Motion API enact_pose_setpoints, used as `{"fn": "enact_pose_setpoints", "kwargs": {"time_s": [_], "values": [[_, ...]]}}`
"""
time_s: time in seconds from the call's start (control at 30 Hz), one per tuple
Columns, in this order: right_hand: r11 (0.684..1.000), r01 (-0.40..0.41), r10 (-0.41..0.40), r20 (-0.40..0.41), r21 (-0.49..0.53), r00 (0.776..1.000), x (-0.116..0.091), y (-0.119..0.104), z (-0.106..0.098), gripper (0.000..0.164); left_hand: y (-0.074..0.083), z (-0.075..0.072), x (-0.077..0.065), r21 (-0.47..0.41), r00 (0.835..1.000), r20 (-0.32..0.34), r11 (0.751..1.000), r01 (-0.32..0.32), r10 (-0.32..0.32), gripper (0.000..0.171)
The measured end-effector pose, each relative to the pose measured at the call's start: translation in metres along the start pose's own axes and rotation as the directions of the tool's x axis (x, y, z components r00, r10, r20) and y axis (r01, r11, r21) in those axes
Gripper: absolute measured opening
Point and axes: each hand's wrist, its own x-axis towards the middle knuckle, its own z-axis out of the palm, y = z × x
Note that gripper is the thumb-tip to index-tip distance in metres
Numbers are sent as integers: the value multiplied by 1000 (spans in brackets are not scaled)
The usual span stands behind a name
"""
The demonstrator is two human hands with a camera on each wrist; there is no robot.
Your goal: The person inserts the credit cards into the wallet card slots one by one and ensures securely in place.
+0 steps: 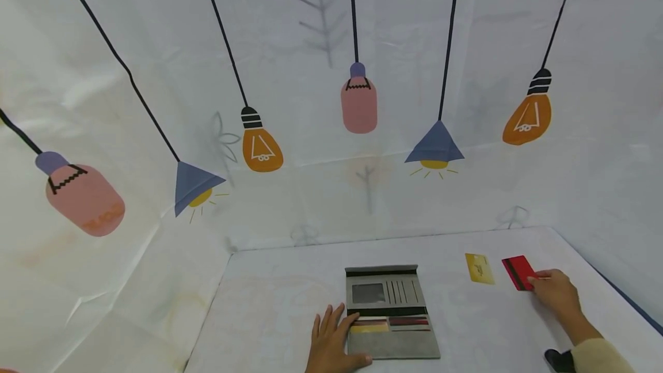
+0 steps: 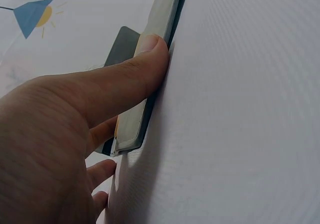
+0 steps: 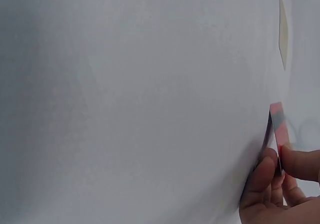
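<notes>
A grey wallet (image 1: 393, 345) lies spread open on the white table, with several cards (image 1: 369, 325) in its slots and a dark see-through window in its upper half. At its lower left corner rests my left hand (image 1: 331, 343), thumb on the bottom edge and index finger by the card slots, the other fingers spread. In the left wrist view the thumb presses on the wallet's edge (image 2: 134, 124). Over to the right, my right hand (image 1: 559, 295) pinches a red card (image 1: 517, 272) with a dark stripe by its right edge, low over the table.
Left of the red card, a yellow-gold card (image 1: 479, 268) lies flat on the table (image 1: 274, 298). A white backdrop with printed hanging lamps (image 1: 359, 105) rises behind and at the sides. A black strap (image 1: 559, 360) shows at the right wrist.
</notes>
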Motion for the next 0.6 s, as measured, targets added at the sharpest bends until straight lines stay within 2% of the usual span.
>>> {"fn": "enact_pose_setpoints", "kwargs": {"time_s": [0.2, 0.37, 0.47, 0.6], "values": [[997, 7, -8, 2, 78, 1000, 0, 7, -2, 46, 0, 1, 1, 26, 1000, -5, 1000, -1, 1, 87], [972, -3, 11, -33, 233, 999, -4, 10, -1, 42, 1, 0, 1, 34, 1000, 5, 999, -6, 6, 87], [958, -1, 12, -38, 288, 999, -9, 4, 1, 46, 1, 0, 0, 26, 1000, 5, 1000, -1, 1, 88], [945, 46, -36, -35, 324, 999, -21, -14, 7, 51, 1, 1, -1, 24, 1000, -3, 1000, -1, 1, 88]]}}
